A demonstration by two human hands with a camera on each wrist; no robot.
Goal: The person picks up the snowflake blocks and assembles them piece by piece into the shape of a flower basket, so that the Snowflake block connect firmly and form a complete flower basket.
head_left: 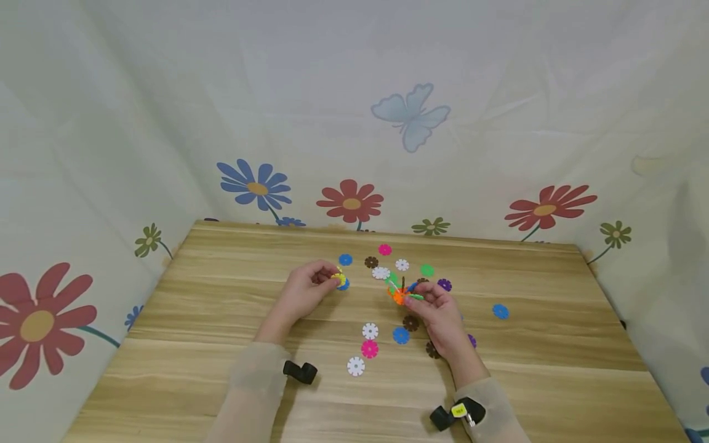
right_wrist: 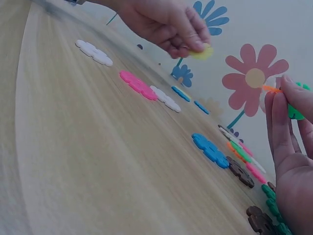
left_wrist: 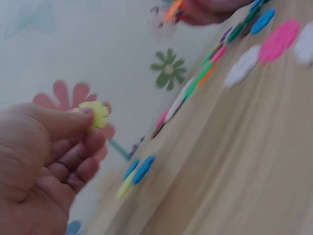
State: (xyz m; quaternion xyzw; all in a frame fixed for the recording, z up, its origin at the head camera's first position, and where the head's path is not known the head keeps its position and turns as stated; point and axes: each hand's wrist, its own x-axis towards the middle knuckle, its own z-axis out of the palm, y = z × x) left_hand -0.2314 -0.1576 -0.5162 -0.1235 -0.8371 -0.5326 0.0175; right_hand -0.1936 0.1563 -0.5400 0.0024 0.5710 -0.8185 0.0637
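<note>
Landmark for all places: pink disc (head_left: 370, 349), near part of the worktop (head_left: 221, 271). Yellow disc (left_wrist: 100, 113) is at the fingertips of the left hand (head_left: 304, 289), off the worktop, beyond the landmark and to its left. Orange disc (head_left: 398, 298) is at the fingertips of the right hand (head_left: 441, 314), beyond the landmark and to its right; it's part of a cluster, with a green piece (right_wrist: 296, 108) showing at the same fingers in the right wrist view. Left hand: nearly closed at the tips, thumb and index pinching the yellow disc, other fingers loosely bent. Right hand: thumb against fingers, gripping the cluster, fingers fairly straight in the right wrist view; exact joints in the cluster too small to read. Around the landmark: white disc (head_left: 370, 331) just beyond, second white disc (head_left: 356, 367) nearer the person and left, blue disc (head_left: 401, 335) right and slightly beyond, brown disc (head_left: 410, 323) past that.
</note>
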